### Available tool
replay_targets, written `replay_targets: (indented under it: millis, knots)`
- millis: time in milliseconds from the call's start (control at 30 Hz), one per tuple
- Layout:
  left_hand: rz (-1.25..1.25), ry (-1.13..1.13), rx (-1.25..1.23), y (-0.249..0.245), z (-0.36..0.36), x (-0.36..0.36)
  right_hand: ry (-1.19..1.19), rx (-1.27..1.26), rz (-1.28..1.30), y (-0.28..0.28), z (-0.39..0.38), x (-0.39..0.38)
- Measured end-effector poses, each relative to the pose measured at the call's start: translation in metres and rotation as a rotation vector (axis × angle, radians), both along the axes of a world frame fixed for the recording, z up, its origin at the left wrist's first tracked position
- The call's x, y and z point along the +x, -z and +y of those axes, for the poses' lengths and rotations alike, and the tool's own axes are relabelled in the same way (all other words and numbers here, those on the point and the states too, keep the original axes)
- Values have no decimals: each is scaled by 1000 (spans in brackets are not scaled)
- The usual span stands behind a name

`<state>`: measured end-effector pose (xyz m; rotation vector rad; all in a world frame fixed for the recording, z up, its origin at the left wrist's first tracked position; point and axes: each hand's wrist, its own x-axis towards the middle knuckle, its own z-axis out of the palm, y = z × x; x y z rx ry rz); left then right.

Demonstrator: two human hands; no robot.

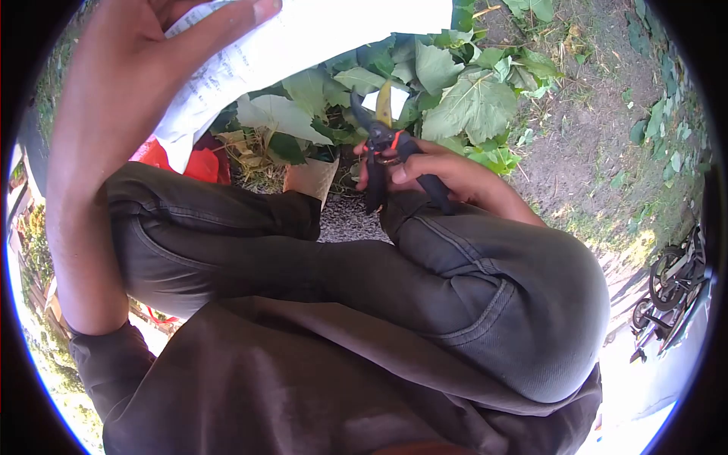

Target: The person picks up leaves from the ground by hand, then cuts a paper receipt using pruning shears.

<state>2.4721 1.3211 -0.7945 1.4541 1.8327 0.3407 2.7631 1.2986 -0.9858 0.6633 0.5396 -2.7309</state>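
Observation:
My left hand [140, 83] is raised at the upper left, its thumb pressed on a white sheet of printed paper [326, 38]. Above the right leg, my right hand [451, 168] is closed round pruning shears [385, 138] with black handles and a red band. The blades point away from me and stand apart, one dark and one yellowish. Behind them and under the paper lies a heap of large green leaves [476, 106]. Past the blade tips a small white patch shows among the leaves. The left hand's other fingers are partly out of frame.
My crossed legs [485, 303] in dark trousers fill the middle. A red plastic item [201, 165] and a brown piece of card [311, 180] lie beyond the left leg. Bare soil with grass [565, 144] is at the right, and a two-wheeled vehicle [671, 284] stands farther off.

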Motion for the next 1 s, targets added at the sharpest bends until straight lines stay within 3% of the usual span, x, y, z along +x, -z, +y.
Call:
replay_targets:
  millis: [33,100,200,233,300,333,400,567,633,900,1000]
  knots:
    - [8,4,2,0,-1,0,-8,-234,-35,-1,-7,0]
    - [23,3,4,-2,-5,-1,-36,-346,26,6,-9,0]
    - [34,-1,4,-3,-9,0,143,-7,118,-11,11,-12]
    - [41,-2,10,-4,-11,3,133,-11,123,-14,18,-16]
    - [49,-4,7,-4,-9,2,300,356,206,-16,29,-18]
    - [51,-4,8,-3,-10,4,301,356,203,-21,31,-21]
    - [61,2,8,-4,-8,4,289,877,124,-28,34,-34]
    - [64,16,16,-5,-6,5,337,951,39,-32,39,-38]
    - [66,19,20,-6,-7,6,271,873,-111,-36,44,-39]
    - [73,20,30,-7,-7,2,328,900,209,-11,27,-37]
    - [66,30,29,-7,-8,1,322,929,160,-19,30,-42]
